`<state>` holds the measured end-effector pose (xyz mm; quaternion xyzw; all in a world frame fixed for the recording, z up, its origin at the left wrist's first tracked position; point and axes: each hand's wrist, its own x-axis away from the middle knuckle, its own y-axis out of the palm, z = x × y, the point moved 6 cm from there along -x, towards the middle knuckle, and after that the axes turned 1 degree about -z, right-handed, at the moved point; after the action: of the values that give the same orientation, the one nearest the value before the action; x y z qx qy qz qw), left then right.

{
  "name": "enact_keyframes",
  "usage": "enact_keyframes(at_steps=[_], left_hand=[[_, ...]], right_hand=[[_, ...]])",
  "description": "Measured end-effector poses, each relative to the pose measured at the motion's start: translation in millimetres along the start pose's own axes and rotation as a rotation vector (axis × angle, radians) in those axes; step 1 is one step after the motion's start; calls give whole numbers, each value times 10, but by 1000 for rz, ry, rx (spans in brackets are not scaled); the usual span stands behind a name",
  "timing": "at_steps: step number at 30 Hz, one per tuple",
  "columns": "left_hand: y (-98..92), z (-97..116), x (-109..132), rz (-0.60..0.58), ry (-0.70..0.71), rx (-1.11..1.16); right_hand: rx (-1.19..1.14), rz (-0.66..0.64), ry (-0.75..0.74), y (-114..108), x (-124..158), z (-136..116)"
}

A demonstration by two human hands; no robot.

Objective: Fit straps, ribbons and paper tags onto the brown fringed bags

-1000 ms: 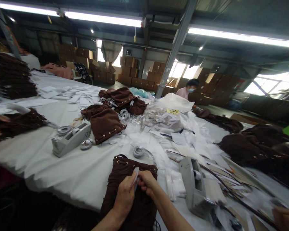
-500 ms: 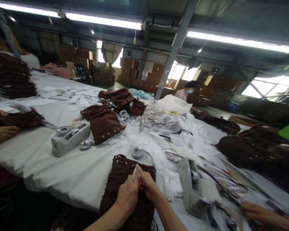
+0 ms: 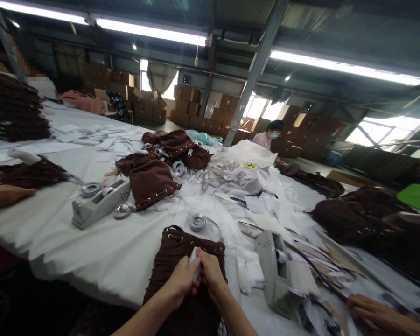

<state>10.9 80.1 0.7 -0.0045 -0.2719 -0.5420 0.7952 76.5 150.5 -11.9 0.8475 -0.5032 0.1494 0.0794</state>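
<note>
A brown drawstring bag (image 3: 164, 256) with gold eyelets lies in front of me at the table's near edge. Over its upper part my two hands meet around a small white wrapped piece (image 3: 193, 255), which looks like rolled paper or soft wrap. My left hand (image 3: 182, 277) is closed on it from the left. Pressed against it from the other side is my right hand (image 3: 210, 270), its fingers curled and partly hidden. Just beyond the bag sits a coil of grey strap (image 3: 198, 222). A grey tape dispenser (image 3: 273, 266) stands to the right.
Another brown bag (image 3: 152, 184) and a second tape dispenser (image 3: 100, 203) are further left. Co-workers' hands show at the left (image 3: 10, 193) and right (image 3: 374, 308) edges. White sheets, plastic wrap (image 3: 227, 175) and dark brown bags (image 3: 357, 214) cover the right side.
My hands have shifted slightly down on the bag. The right fingers have curled in, and more of the white piece now shows between my hands.
</note>
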Motion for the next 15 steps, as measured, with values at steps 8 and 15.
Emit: enact_keyframes(at_steps=[8,15], left_hand=[[-154,-66,-53,231,405,-255],[-39,-209,12,-15,98,243]], right_hand=[[37,85,-54,-20,-23,35],[94,87,-104,3,-5,26]])
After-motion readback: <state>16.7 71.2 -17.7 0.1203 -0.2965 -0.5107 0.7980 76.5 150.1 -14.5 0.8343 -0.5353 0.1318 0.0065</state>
